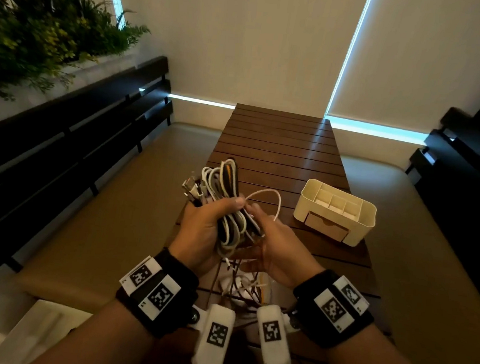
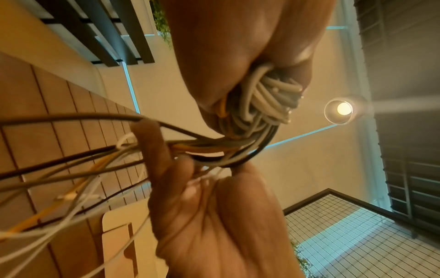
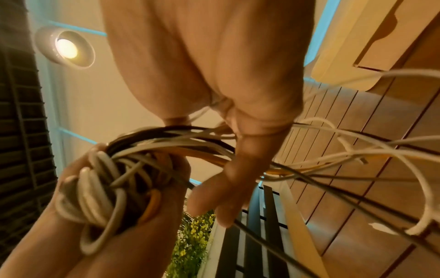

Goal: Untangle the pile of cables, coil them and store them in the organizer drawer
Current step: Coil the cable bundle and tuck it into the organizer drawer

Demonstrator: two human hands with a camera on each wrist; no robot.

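My left hand grips a thick bundle of cables, white, grey, black and orange, lifted above the near end of the slatted wooden table. In the wrist views the bundle is looped inside that fist. Just right of it, my right hand pinches a thin white cable that arcs out of the bundle. Loose cable ends hang down onto the table beneath both hands. The cream organizer stands to the right, its brown drawer closed.
A dark slatted bench back and green plants run along the left. Beige seat cushions flank the table on both sides. Another dark bench is on the right. A white flat object lies at the lower left.
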